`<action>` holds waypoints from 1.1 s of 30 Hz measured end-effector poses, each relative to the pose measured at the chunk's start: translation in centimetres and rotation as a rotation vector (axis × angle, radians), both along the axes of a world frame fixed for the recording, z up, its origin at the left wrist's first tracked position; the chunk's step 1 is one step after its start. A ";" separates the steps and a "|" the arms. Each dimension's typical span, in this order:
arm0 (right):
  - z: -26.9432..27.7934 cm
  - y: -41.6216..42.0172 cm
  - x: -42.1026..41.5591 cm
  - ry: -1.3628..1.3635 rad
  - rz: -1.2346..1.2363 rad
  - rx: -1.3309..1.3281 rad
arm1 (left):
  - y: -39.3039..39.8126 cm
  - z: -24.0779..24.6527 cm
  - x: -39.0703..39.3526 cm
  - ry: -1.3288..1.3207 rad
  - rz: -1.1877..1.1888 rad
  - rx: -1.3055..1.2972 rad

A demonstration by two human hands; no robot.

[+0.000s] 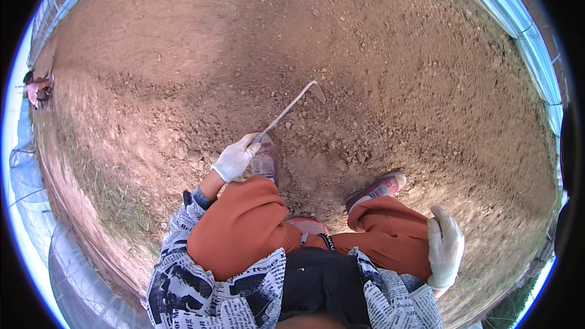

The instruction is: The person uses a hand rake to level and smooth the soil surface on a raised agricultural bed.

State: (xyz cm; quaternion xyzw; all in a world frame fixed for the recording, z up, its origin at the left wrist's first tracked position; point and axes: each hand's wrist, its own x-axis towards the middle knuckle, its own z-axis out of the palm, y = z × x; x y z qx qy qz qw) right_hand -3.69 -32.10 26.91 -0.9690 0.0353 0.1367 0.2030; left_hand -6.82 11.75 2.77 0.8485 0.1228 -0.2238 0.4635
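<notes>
My left hand (236,159), in a white knit glove, grips the handle end of a small hand hoe (292,104). Its thin metal shank slants up and to the right, ending in a bent flat blade (317,93) at the loose brown soil (338,132). The left hand is above my left shoe (265,162) and beside my left knee. My right hand (444,246), gloved too, rests against the orange trousers (393,242) at my right thigh and holds nothing, its fingers partly curled and slightly apart. The right shoe (379,188) is planted on the soil.
Another person (37,90) crouches at the far left. Plastic sheeting (525,32) borders the ground on the right, and more sheeting (29,192) runs along the left. Sparse grass (119,196) grows at the lower left. A pinkish round item (308,226) is beneath me, partly hidden.
</notes>
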 end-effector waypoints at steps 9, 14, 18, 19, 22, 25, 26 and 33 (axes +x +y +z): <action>-0.4 -0.8 -0.6 -0.039 0.035 0.014 | 1.3 -8.3 4.3 -0.068 0.341 0.353; -0.1 -1.5 -1.8 -0.131 0.041 0.055 | 0.5 -4.3 1.4 -0.098 0.436 0.166; 0.1 -2.1 -2.7 -0.190 0.047 0.122 | 1.9 -5.2 -1.8 0.021 0.348 0.196; 0.0 -2.5 -3.1 -0.200 0.048 0.130 | 0.8 -1.8 -1.6 0.081 0.397 0.132; -0.1 -2.9 -3.9 -0.267 0.094 0.173 | 2.4 -3.7 -2.7 -0.232 0.392 0.258; -0.9 -4.5 -4.5 -0.355 0.217 0.151 | 4.3 -3.4 -1.2 -0.045 0.269 0.340; -0.3 -3.9 -4.8 -0.281 0.071 0.203 | 5.4 -3.6 -0.2 0.043 0.218 0.351; -0.9 -5.3 -6.1 -0.346 0.084 0.235 | 4.1 -0.9 -0.3 -0.122 0.205 0.420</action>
